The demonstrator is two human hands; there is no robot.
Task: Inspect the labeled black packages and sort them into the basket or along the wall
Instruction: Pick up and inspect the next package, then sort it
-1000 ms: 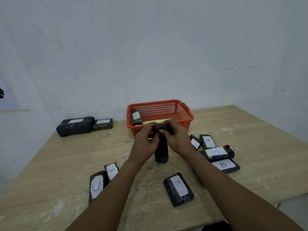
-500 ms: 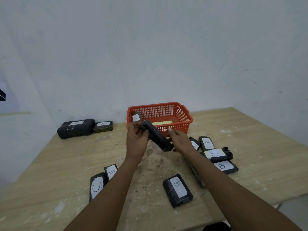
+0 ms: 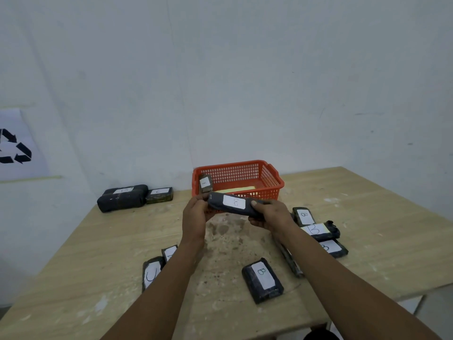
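Head view: held package has rotated from upright to level, label B now facing up, above the bench before the basket. Left hand and right hand each grip an end. Label readable; sorting can follow.

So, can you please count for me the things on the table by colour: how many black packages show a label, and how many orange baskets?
Black packages with a label showing: 10
Orange basket: 1
Total: 11
Not counted: one dark package, half hidden under the right forearm, with no label showing.
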